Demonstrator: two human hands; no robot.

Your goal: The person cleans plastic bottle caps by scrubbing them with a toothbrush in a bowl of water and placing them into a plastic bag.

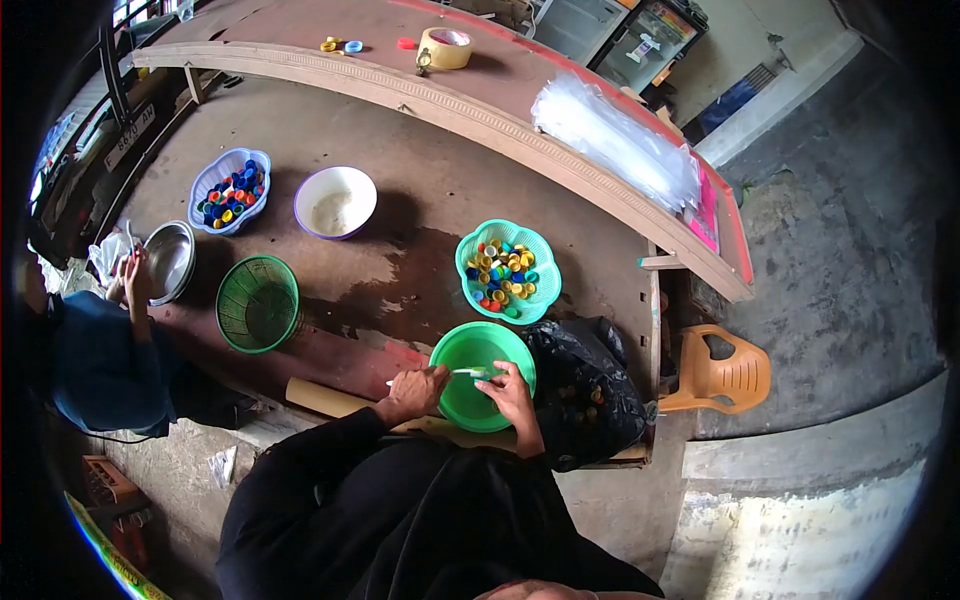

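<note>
My left hand is closed around a slim white toothbrush, its head pointing right. My right hand pinches a small green bottle cap against the brush head; the cap is tiny and partly covered by the fingers. Both hands are above the near part of a green basin. Just beyond it, a mint-green scalloped basket holds several yellow, red, blue and green caps. A black plastic bag with caps in it lies right of the basin.
Farther left stand a green mesh basket, a white bowl, and a lilac basket of caps. Another person works by a metal bowl. A wooden ledge carries tape and clear plastic. An orange chair stands right.
</note>
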